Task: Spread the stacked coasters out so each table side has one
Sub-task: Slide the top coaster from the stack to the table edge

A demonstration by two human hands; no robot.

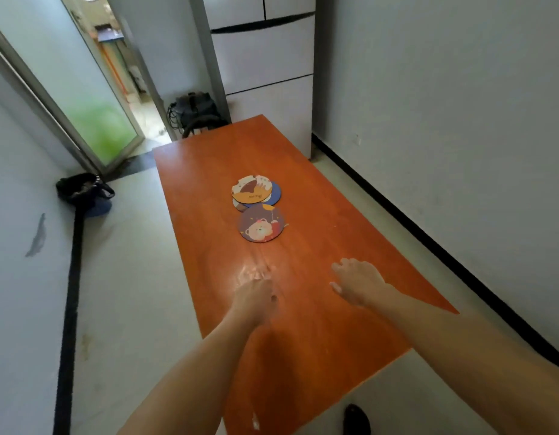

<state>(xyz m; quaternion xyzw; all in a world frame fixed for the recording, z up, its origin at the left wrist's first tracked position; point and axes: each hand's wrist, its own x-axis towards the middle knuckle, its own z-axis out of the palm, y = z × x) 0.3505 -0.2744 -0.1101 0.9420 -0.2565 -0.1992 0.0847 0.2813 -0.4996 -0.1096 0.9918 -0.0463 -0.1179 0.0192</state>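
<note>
A loose stack of round coasters [255, 191] lies near the middle of the orange table [319, 324]; its top one is orange and white with a cartoon animal, and a blue one pokes out on the right. One purple coaster with a bear [261, 223] lies flat just in front of the stack, overlapping its near edge. My left hand [255, 288] hovers over the table a little short of the purple coaster, blurred, fingers stretched forward and holding nothing. My right hand [358, 282] is to the right, palm down, fingers apart, also holding nothing.
A white fridge [265, 58] stands behind the table's far end, with a dark bag [195, 111] on the floor beside it. Another black bag [83, 189] lies by the left wall. A grey wall runs along the right. A dark shoe [356, 419] shows below the table's near edge.
</note>
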